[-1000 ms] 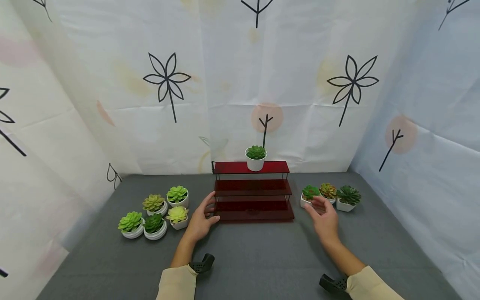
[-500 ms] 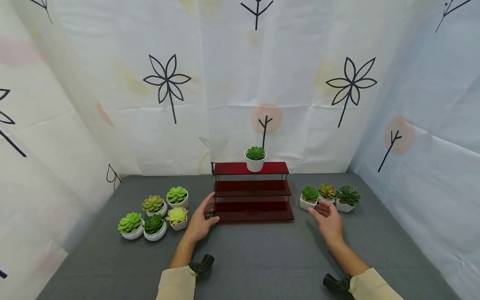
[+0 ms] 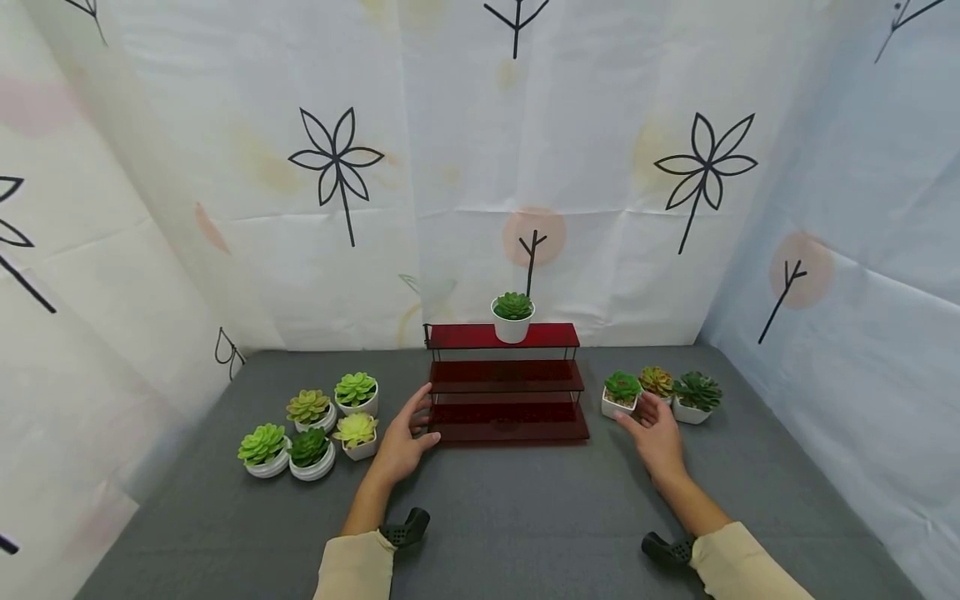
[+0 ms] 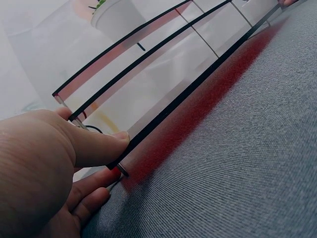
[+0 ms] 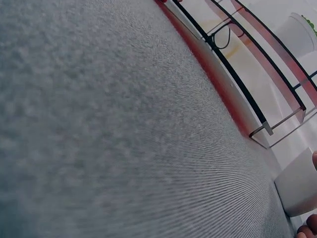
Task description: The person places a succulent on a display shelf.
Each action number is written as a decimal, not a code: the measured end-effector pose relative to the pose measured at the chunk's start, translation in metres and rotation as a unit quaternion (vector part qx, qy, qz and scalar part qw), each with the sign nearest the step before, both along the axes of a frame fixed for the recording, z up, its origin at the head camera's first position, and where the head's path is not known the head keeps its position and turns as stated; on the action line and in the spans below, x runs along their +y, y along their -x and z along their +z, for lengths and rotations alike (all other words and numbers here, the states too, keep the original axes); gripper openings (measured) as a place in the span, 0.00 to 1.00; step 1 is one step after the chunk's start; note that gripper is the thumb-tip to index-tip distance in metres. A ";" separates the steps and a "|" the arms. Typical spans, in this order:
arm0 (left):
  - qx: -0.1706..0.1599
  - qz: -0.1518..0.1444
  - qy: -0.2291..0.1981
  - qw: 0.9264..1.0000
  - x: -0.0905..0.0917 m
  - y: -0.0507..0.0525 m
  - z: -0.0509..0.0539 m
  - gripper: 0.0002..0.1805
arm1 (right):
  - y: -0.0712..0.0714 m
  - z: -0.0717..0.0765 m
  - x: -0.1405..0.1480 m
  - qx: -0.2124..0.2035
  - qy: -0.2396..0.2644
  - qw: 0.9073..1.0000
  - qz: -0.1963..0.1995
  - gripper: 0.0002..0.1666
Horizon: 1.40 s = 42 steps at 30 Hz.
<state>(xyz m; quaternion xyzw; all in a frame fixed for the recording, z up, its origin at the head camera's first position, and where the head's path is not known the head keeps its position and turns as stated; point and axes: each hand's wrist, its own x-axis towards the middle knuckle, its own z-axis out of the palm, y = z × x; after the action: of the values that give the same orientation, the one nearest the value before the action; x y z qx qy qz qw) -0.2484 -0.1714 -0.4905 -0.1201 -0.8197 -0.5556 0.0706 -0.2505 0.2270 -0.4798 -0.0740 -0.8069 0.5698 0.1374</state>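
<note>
My left hand is at the left end of a red three-tier shelf. In the left wrist view, the thumb lies on the bottom tier's front corner, fingers round the side. A white pot with a green succulent stands on the top tier. My right hand is at the right side of a white pot with a green plant, which stands on the table; thumb and fingers are apart. That pot is partly cut off in the right wrist view, fingertips beside it.
Several potted succulents stand in a group left of the shelf. Behind my right hand are an orange-green succulent and a dark green one. A patterned cloth hangs behind the grey table.
My right hand moved from in front of the green plant's pot to its right side, then shifted slightly up against it. My left hand has stayed at the shelf.
</note>
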 end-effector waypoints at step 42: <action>0.008 -0.003 -0.002 1.000 -0.001 0.001 0.000 0.45 | 0.033 0.012 -0.008 0.024 -0.040 0.998 -0.039 0.41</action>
<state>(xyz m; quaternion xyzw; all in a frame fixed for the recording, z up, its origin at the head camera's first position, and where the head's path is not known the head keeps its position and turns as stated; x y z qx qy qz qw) -0.2493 -0.1725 -0.4910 -0.1270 -0.8176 -0.5565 0.0759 -0.2832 0.2192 -0.4676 -0.0858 -0.8221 0.5328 0.1817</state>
